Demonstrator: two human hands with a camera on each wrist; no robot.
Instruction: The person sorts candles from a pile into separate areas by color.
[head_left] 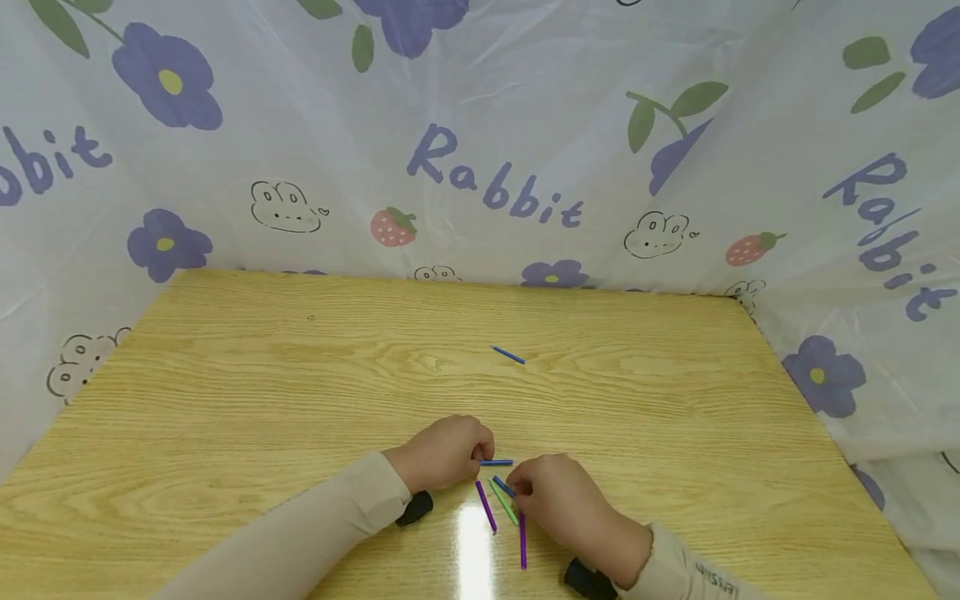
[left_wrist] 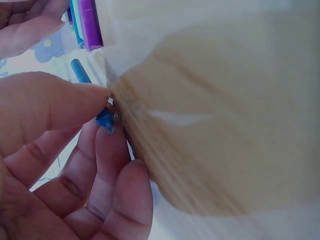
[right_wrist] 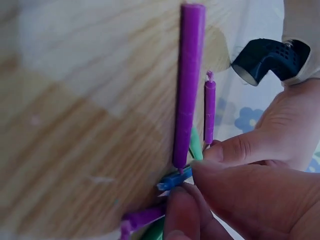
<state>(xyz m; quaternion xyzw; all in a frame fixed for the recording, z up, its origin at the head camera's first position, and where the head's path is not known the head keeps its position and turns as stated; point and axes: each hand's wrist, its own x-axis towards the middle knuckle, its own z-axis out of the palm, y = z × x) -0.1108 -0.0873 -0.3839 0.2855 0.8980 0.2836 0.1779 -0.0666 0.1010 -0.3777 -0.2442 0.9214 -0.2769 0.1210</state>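
Note:
Several thin birthday candles lie near both hands on the wooden table. My left hand [head_left: 447, 451] pinches one end of a blue candle [head_left: 501, 462] between thumb and finger; its wick end shows at the fingertips in the left wrist view. To the right, my right hand [head_left: 561, 498] pinches a second blue candle [right_wrist: 172, 181], which lies low over the others. A green candle [head_left: 501, 498] and a purple candle [head_left: 486, 507] lie between the hands. Another purple candle [head_left: 522, 546] lies close beside the right hand, its upper end near the fingers.
Farther back on the wooden table [head_left: 262, 375] lies a third blue candle [head_left: 508, 355]. A white sheet [head_left: 480, 100] printed with flowers and rabbits hangs behind and around the table. Black wrist devices [head_left: 415, 508] sit at both wrists.

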